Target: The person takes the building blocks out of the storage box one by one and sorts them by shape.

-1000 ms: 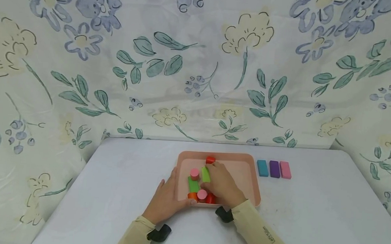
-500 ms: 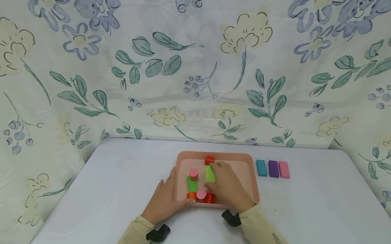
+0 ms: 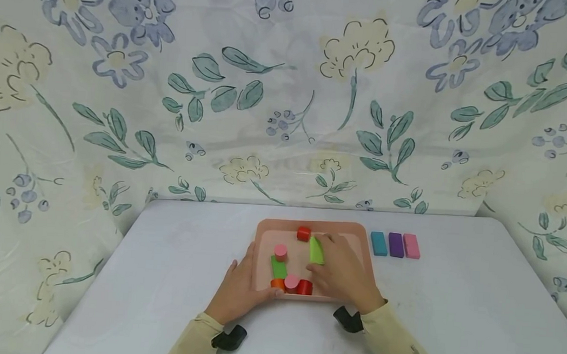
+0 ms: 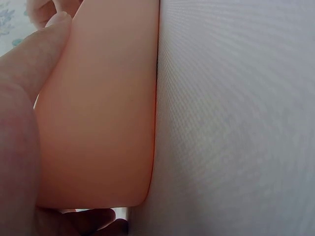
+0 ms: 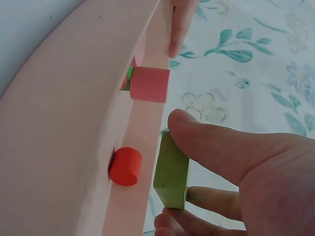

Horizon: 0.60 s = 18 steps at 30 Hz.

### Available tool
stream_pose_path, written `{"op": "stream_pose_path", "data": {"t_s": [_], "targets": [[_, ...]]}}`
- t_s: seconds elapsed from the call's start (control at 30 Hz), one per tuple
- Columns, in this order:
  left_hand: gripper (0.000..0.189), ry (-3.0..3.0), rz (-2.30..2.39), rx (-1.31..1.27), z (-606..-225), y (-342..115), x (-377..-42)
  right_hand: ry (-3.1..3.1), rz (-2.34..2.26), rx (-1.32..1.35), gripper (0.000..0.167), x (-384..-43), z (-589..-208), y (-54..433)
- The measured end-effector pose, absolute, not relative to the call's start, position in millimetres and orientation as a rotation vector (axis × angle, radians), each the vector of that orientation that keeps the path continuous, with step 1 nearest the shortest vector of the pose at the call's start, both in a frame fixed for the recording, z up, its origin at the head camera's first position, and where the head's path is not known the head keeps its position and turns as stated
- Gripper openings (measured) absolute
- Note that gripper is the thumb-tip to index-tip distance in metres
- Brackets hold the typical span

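Note:
A light green rectangular block is pinched between the thumb and fingers of my right hand. The right wrist view shows this block raised above the tray floor. My left hand rests around the near left corner of the pink tray, fingers extended along the side, thumb on the front rim. Inside the tray lie a far red cylinder, a pink cylinder by a green block, and along the front an orange piece, a pink cylinder and a red cylinder.
To the right of the tray, blue, purple and pink blocks lie side by side. The white table extends to a flower-patterned cloth behind. Tray walls surround the pieces.
My right hand has moved rightward with the light green block, away from the green block and pink cylinder at left. The left hand and the other pieces stay in place.

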<state>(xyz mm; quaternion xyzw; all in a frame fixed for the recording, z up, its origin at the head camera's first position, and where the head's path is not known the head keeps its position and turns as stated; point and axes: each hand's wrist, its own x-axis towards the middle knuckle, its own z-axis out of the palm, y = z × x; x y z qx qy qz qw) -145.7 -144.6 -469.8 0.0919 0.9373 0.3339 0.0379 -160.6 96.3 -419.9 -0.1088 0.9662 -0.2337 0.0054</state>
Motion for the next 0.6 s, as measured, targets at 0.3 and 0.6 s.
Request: {"op": "stream_pose_path", "data": {"t_s": [0.3, 0.6], "targets": [[0.125, 2.876, 1.018, 0.276, -472, -145, -147, 3.078, -0.641, -0.375, 0.072, -160, -418, 111], [0.126, 2.880, 1.002, 0.281, -473, -143, -148, 3.035, -0.776, -0.296, 0.078, -160, -417, 128]]}}
